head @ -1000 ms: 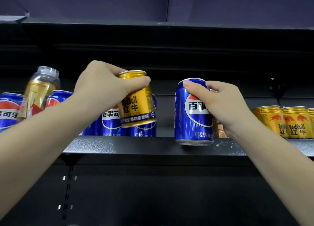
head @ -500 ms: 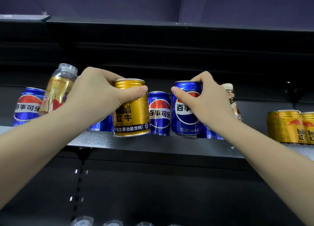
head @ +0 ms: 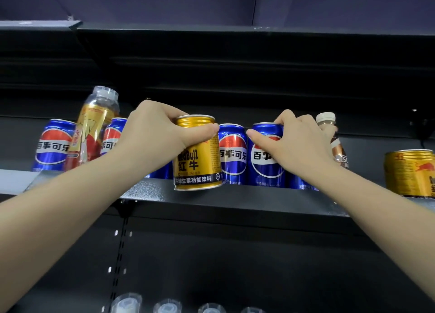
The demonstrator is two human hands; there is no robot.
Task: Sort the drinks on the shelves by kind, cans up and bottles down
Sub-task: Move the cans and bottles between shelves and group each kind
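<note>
Head view: the left hand (head: 155, 134) clamps its fingers round a gold can (head: 197, 155) at the upper shelf (head: 235, 198) lip, likely seating it among cans. The right hand (head: 299, 141) grips a blue can (head: 267, 157) in the row. Visible: five or six blue cans, two gold, two bottles awaiting removal.

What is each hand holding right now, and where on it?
The left hand grips the gold Red Bull can around its upper part. The right hand grips a blue Pepsi can at its top rim.
</note>
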